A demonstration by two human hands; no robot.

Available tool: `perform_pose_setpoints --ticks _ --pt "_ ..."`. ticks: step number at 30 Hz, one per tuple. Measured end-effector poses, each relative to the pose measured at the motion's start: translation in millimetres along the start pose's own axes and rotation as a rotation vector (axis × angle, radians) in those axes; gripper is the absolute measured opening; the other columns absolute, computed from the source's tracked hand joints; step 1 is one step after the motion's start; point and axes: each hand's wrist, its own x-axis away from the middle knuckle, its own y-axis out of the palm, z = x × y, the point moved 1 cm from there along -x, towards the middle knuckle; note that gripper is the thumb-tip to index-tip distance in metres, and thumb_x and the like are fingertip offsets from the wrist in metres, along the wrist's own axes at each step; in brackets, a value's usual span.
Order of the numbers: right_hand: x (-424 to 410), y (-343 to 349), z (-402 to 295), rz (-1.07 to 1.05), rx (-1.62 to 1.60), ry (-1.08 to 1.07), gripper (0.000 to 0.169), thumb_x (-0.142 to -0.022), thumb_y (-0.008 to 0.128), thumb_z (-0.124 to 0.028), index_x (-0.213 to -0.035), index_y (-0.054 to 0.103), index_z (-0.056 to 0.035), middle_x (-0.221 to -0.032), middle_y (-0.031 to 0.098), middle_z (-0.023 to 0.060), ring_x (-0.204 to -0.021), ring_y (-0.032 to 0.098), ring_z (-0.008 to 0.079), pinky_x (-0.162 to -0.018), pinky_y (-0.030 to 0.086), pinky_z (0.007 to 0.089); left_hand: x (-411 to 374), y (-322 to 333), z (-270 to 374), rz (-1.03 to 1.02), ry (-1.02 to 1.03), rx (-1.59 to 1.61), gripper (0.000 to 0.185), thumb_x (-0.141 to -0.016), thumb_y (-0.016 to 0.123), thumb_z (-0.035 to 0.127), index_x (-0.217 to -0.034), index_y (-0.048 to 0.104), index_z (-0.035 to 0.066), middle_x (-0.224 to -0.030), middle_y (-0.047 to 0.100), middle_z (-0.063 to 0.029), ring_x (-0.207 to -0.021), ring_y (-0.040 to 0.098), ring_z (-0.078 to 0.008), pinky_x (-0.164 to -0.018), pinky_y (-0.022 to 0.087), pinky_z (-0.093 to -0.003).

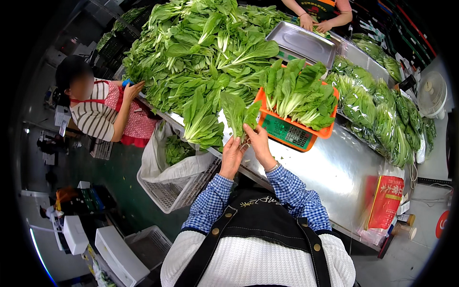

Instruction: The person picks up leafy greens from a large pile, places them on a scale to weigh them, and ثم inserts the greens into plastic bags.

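My left hand (231, 155) and my right hand (259, 144) meet over the front edge of the metal table, fingers pinching the base of a small leafy green plant (233, 114). Its leaves point away from me. Just left of it lies a bunch of leafy greens (203, 125) with pale stalks. On the right, an orange digital scale (283, 133) carries a row of the same greens (296, 95) in its tray. Beyond my hands rises a large heap of loose greens (200, 46).
Bagged greens (380, 111) line the right side, near a red-printed plastic bag (385, 202) and a white fan (432, 91). A lined crate (172, 193) stands below left. One person (104, 104) is at the left; another's hands (315, 24) work beyond a metal tray (303, 43).
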Motion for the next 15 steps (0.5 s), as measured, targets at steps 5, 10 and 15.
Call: perform_pose_setpoints --ticks 5,10,15 --pt "10.3 -0.9 -10.1 -0.020 -0.049 -0.037 0.023 -0.089 0.062 -0.024 -0.096 0.063 -0.0022 -0.078 0.062 -0.0001 -0.063 0.055 0.0061 -0.054 0.043 0.0212 -7.9 -11.8 7.5 0.001 0.052 -0.107 0.032 -0.096 0.051 0.016 -0.125 0.052 0.003 -0.116 0.056 -0.0050 -0.104 0.053 -0.0155 -0.089 0.045 -0.0333" --pt "20.4 -30.8 18.1 -0.188 0.214 -0.033 0.025 -0.088 0.061 -0.021 -0.099 0.064 0.0015 -0.081 0.065 0.0040 -0.068 0.059 0.0096 -0.062 0.047 0.0240 -6.8 -41.2 41.2 0.136 0.554 -1.271 0.034 -0.089 0.050 0.002 -0.123 0.054 -0.003 -0.113 0.049 -0.0124 -0.099 0.052 -0.0223 -0.083 0.044 -0.0314" --pt "36.5 -81.0 4.1 0.151 0.407 -0.249 0.017 -0.087 0.061 -0.014 -0.094 0.064 0.0008 -0.082 0.065 0.0083 -0.068 0.062 0.0148 -0.063 0.049 0.0271 0.0 -87.6 23.7 0.028 0.431 -1.792 0.047 -0.081 0.057 -0.004 -0.127 0.047 -0.003 -0.116 0.045 -0.0236 -0.108 0.046 -0.0376 -0.090 0.040 -0.0417"
